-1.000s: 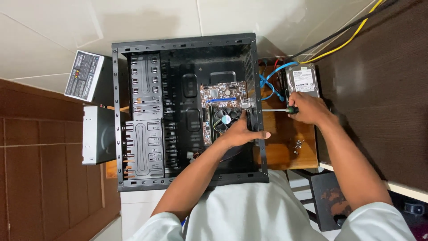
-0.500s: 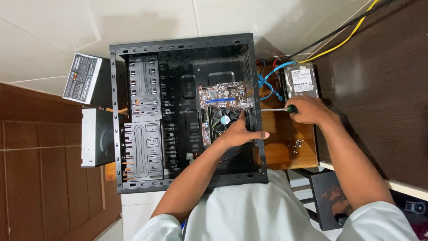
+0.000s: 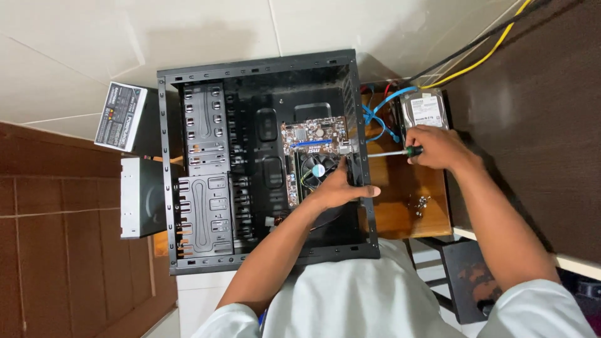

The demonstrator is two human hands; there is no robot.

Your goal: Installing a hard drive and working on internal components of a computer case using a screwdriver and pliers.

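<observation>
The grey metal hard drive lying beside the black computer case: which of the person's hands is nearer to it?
Right. The right hand, holding a screwdriver, sits just below the hard drive; the left hand rests inside the case.

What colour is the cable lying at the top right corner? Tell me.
Yellow cable, head view.

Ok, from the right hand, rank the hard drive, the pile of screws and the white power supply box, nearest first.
From the right hand:
1. Hard drive, just above it.
2. Screws, below it on the wooden table.
3. Power supply box, far left, past the case.
</observation>
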